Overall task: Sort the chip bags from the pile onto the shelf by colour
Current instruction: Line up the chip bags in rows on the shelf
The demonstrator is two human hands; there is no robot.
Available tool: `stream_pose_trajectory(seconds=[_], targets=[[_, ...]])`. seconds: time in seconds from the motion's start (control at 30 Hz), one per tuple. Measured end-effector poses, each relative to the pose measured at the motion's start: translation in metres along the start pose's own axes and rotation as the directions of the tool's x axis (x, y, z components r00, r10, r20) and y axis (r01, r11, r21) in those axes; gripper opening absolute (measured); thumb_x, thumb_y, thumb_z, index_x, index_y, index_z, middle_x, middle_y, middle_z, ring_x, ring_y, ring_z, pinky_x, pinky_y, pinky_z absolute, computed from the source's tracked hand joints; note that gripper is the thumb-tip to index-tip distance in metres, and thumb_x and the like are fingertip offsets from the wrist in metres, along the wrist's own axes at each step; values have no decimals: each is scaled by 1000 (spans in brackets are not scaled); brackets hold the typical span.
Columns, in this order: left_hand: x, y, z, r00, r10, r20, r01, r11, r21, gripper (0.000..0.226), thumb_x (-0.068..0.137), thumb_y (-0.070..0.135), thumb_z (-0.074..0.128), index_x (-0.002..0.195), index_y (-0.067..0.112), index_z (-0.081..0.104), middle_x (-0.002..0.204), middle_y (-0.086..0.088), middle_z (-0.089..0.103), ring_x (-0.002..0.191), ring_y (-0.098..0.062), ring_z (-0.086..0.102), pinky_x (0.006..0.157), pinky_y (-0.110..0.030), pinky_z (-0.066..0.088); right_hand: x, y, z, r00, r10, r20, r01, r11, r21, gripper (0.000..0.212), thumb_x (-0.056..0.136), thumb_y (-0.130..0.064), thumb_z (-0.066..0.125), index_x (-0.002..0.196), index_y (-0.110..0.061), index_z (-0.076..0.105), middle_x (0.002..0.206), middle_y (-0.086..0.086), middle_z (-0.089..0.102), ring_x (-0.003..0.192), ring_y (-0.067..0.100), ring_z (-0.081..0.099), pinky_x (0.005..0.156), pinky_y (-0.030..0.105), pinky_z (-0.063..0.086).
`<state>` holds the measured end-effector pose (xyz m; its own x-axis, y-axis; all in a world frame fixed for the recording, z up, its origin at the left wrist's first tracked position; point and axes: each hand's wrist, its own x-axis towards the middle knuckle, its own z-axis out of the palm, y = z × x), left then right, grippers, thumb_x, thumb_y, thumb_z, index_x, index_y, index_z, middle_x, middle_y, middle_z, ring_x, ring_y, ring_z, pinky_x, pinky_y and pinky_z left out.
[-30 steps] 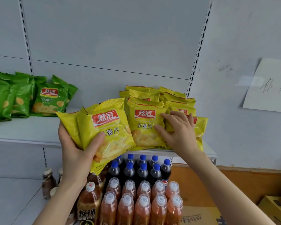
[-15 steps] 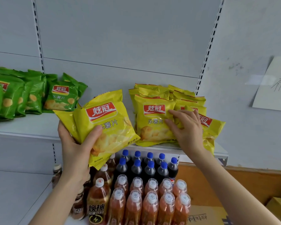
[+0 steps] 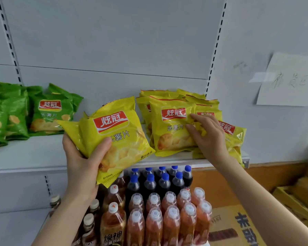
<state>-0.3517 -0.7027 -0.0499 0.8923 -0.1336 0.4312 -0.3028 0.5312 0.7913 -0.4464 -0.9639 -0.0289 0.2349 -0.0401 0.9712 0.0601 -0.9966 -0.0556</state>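
Colour sorting under way.
Green chip bags (image 3: 48, 114), yellow stack (image 3: 171, 128) shelved apart; left hand (image 3: 82, 162) gripping unplaced yellow bags (image 3: 114, 135), right hand (image 3: 208, 137) flat-fingered on stack.

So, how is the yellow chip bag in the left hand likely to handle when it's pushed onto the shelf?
Probably light and puffy: the yellow chip bag bulges, and the left hand alone holds it up. Its glossy film looks slippery, so it may slide against the yellow stack on the shelf. Hard squeezing would likely crush the chips.
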Motion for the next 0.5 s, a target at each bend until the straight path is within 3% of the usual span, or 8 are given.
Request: stream_pose_trajectory(seconds=[0.17,0.33,0.5], targets=[[-3,-3,4,1000,-12,5,12,1000,-27,76,68,19,68,136,25,35,118,8,61,96,-5,65,63,-22,56,-5,2,-6,999,34,38,-33,999,-28,36,85,-28,59,105,2,66,88,11,68,86,24,60,73,24,45],[-7,-1,7,1000,16,-4,-16,1000,-25,79,68,18,67,139,21,32,123,4,59,96,-7,65,61,-22,56,-2,-1,-9,1000,8,7,-9,1000,12,34,84,-24,61,104,2,66,88,11,68,88,16,54,76,24,45],[0,8,-4,997,62,-49,-63,998,-15,81,69,17,68,140,20,31,129,3,58,105,-12,64,72,-30,59,13,-19,3,999,47,-17,-45,997,69,34,84,-26,60,103,1,67,83,8,67,79,11,53,69,24,45]])
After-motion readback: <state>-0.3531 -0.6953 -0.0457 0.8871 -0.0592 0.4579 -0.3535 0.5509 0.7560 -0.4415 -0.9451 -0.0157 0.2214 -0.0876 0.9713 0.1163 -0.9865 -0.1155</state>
